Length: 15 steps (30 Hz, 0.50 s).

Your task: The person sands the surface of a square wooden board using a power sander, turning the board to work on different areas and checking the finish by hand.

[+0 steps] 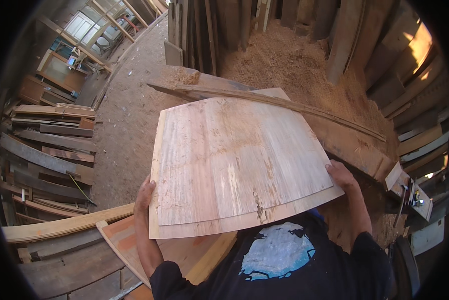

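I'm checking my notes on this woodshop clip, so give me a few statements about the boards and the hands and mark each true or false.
1. Both hands hold the boards. True: the left hand grips the left edge, the right hand the right edge.
2. Only one sheet is held. False: two stacked sheets show at the near edge.
3. Sawdust is piled beyond the boards. True.
4. The planks are stacked at the person's right. False: they lie at the left.
5. The boards lie flat on the floor. False: they are held up in front of the person.
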Tool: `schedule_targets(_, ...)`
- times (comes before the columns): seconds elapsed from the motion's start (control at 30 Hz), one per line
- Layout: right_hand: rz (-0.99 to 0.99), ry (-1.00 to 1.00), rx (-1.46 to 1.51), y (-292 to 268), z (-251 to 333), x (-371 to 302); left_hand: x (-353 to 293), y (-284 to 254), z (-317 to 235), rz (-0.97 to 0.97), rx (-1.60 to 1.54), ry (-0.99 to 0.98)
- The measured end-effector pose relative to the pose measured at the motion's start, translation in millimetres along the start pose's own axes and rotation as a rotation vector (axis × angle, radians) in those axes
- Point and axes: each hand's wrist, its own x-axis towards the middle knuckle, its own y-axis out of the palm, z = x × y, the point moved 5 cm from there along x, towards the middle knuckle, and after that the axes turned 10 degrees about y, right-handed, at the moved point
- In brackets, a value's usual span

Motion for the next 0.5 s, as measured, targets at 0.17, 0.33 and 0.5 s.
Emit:
schedule_targets(0.17, 0.028, 0.095, -0.115, -27, 57, -45, -6, 30, -25, -0.046, 0.073, 0.176)
schedule_targets(0.33, 0.149, 0.102, -0.062, -56, 70, -76, -15, 51, -54, -0.023, -0.476, 0.056)
schedule_targets(0.5, 0.232, -0.149, 0.588, -68, 96, -93, -1, 34, -73, 0.054, -0.827, -0.187)
